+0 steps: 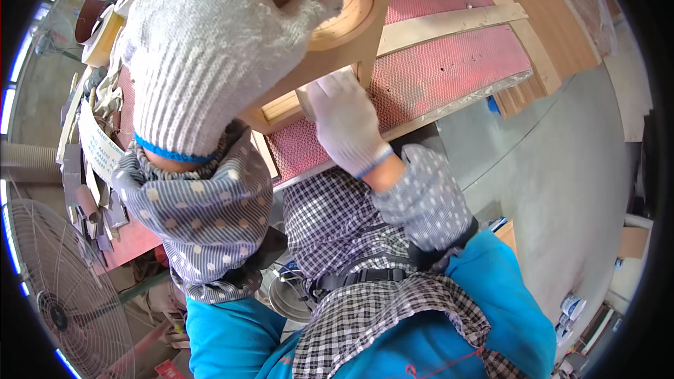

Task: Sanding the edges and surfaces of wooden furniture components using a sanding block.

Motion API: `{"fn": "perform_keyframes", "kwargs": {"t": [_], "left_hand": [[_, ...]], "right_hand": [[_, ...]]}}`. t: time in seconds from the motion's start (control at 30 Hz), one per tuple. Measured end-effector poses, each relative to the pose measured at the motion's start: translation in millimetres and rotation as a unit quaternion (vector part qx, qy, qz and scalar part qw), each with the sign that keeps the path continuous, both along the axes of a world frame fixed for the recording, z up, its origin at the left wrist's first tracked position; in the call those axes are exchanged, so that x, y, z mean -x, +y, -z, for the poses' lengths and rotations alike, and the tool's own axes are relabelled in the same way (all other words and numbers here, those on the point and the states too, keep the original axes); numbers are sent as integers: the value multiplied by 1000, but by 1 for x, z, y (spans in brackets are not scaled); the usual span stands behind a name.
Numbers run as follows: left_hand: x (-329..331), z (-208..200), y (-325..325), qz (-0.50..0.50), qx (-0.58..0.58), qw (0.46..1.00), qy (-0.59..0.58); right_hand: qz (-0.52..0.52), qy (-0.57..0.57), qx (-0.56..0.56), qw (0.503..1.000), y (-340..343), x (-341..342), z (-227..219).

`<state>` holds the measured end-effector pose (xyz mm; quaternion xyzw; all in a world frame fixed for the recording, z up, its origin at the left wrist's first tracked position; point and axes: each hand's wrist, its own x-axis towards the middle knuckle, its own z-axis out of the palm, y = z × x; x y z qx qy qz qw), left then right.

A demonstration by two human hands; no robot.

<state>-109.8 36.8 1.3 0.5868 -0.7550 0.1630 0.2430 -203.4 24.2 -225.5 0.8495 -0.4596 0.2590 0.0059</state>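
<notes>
Left grip (210, 35) lay on the wooden frame (305, 70), thumb at its round opening (358, 17); right grip (344, 116) reached under the near edge. We could not tell whether either clamped. Above the pink counter (449, 63), the frame seemed stiff, moderately light; we judged its rim the surest hold.
</notes>
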Motion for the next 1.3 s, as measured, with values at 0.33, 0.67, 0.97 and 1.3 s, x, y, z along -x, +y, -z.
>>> {"fn": "perform_keyframes", "kwargs": {"t": [0.33, 0.67, 0.97, 1.3], "left_hand": [[-9, 13, -12, -56, -43, 997, -3], [-5, 8, -7, -70, -33, 996, -36], [2, 1, 0, -26, -3, 1000, -9], [-33, 15, -16, 40, -11, 999, 8]], "right_hand": [[15, 21, -168, 985, -3, 1, -21], [62, 82, -207, 973, -13, -7, -26], [26, -34, -121, 992, -12, 3, -18], [12, -19, -97, 995, -7, 9, -16]]}}
